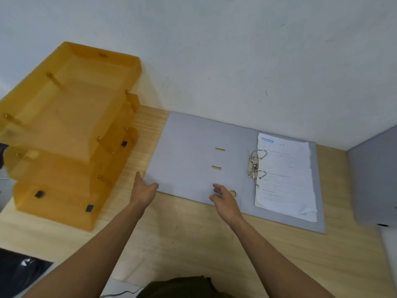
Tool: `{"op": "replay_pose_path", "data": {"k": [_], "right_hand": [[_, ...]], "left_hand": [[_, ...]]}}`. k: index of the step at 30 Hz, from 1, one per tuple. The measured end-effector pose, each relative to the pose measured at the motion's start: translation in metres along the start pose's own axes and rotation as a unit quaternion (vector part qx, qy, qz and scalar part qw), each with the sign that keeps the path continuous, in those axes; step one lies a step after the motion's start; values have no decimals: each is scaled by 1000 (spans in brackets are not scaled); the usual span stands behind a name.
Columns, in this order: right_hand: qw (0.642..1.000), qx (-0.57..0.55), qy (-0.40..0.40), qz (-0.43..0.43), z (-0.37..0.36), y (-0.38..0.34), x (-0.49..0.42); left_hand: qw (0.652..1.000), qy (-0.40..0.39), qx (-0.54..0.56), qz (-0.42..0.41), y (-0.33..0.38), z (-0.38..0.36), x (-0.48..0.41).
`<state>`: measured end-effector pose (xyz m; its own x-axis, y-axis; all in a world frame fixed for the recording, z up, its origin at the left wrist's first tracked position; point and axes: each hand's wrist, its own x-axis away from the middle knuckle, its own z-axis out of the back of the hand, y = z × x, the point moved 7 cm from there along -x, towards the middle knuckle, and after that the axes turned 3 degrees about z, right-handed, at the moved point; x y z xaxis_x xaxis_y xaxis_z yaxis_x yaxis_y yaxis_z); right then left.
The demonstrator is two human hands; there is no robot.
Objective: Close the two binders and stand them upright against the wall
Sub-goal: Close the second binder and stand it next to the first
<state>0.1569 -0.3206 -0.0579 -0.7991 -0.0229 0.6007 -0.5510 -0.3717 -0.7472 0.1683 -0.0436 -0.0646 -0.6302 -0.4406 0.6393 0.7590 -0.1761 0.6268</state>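
Note:
A grey lever-arch binder point(189, 155) lies open and flat on the wooden desk, its back edge near the white wall point(236, 61). Its metal ring mechanism point(256, 164) holds a stack of printed papers point(285, 177) on the right half. My left hand point(144, 190) is at the binder's front left corner, fingers spread, touching or just above the cover's edge. My right hand point(224, 201) hovers over the front edge near the spine's finger hole, fingers apart. A second grey binder point(373, 179) shows partly at the right frame edge; I cannot tell if it is open.
A stacked amber plastic letter tray point(68, 130) stands on the desk's left side, close to the binder's left cover. The wooden desk point(193, 244) stretches towards me. A dark bag point(19, 274) lies below the desk's left front edge.

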Motion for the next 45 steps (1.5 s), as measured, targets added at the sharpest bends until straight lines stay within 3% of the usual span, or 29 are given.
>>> {"op": "replay_pose_path", "data": {"k": [4, 9, 15, 21, 25, 30, 34, 38, 42, 45], "right_hand": [[1000, -4, 2, -8, 0, -3, -9], [1000, -8, 0, -6, 4, -5, -13], [999, -42, -9, 28, 1, -27, -2], [993, -84, -48, 71, 2, -67, 22], [987, -112, -47, 108, 26, -102, 44], [978, -145, -10, 148, 78, -129, 71], [980, -133, 44, 140, 130, -111, 85], [982, -92, 108, 121, 174, -85, 95], [984, -69, 116, 114, 196, -66, 103], [982, -131, 93, 94, 210, -52, 107]], "left_hand": [[999, 34, -35, 15, -4, 4, -21], [998, 41, 37, 14, 8, 15, -25], [974, -170, 137, -63, 59, 8, 30], [885, -389, 244, -83, 109, -21, 89], [843, -465, 249, -108, 133, -55, 130], [853, -470, 156, -163, 142, -118, 162], [870, -460, 64, -163, 130, -176, 181], [908, -387, -27, -161, 119, -209, 189], [927, -335, -48, -162, 109, -223, 175], [937, -296, -87, -165, 101, -226, 164]]}}
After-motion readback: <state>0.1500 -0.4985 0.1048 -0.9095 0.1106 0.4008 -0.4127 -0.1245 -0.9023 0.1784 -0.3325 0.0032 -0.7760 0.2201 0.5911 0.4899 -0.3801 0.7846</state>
